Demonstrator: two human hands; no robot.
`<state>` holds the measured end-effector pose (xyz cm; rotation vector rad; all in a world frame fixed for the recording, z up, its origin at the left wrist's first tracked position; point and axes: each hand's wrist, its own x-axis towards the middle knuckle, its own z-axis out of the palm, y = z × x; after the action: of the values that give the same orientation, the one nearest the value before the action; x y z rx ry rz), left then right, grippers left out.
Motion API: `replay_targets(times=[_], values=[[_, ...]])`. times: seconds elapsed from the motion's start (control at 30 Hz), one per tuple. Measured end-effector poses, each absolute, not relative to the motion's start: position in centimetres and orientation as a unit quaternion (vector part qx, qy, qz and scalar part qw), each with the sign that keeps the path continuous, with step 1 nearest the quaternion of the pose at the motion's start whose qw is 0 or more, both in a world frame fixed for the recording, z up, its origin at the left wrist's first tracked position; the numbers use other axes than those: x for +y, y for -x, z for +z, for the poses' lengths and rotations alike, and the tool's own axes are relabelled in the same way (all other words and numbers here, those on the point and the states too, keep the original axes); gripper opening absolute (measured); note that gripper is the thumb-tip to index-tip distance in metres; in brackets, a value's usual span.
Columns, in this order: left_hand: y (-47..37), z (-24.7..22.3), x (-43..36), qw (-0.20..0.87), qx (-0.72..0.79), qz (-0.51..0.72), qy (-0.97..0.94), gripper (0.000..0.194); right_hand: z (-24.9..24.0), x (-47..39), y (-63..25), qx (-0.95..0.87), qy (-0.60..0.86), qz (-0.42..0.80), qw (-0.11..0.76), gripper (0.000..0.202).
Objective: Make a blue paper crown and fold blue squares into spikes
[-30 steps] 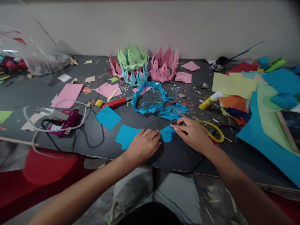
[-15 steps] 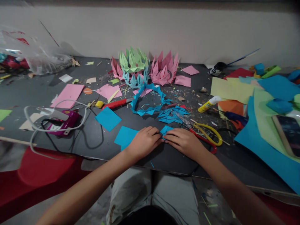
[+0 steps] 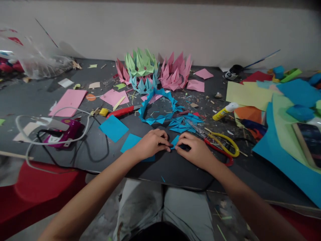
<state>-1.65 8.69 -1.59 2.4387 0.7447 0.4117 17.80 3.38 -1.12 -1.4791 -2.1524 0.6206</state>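
Between my two hands, near the table's front edge, lies a small piece of folded blue paper (image 3: 175,142). My left hand (image 3: 153,144) has its curled fingertips and thumb at the paper's left edge. The paper's right edge is pinched between the thumb and fingers of my right hand (image 3: 192,147), which hide part of it. Blue paper squares (image 3: 129,142) lie beside and partly under my left hand. Just beyond the hands sit a ring of folded blue paper (image 3: 152,119) and several folded blue pieces (image 3: 184,124).
Folded green (image 3: 141,62) and pink (image 3: 175,72) paper crowns stand at the back. Scissors (image 3: 225,144) lie right of my right hand, near a glue stick (image 3: 225,112) and a phone (image 3: 307,142). A red cutter (image 3: 122,111) and a purple device with cables (image 3: 67,133) are leftward.
My left fingers have lifted and drawn slightly left, opening a small gap from the thumb. My right fingers have curled more over the blue paper. The view has shifted a little.
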Motion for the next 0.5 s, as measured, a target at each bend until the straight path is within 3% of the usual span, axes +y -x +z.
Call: replay_targets(times=[0.5], values=[[2.7,-1.8,8.0,0.206,0.238,0.169,-0.934,0.012,-1.2,3.9,-17.2,-0.774,0.581,0.192,0.162,0.009]])
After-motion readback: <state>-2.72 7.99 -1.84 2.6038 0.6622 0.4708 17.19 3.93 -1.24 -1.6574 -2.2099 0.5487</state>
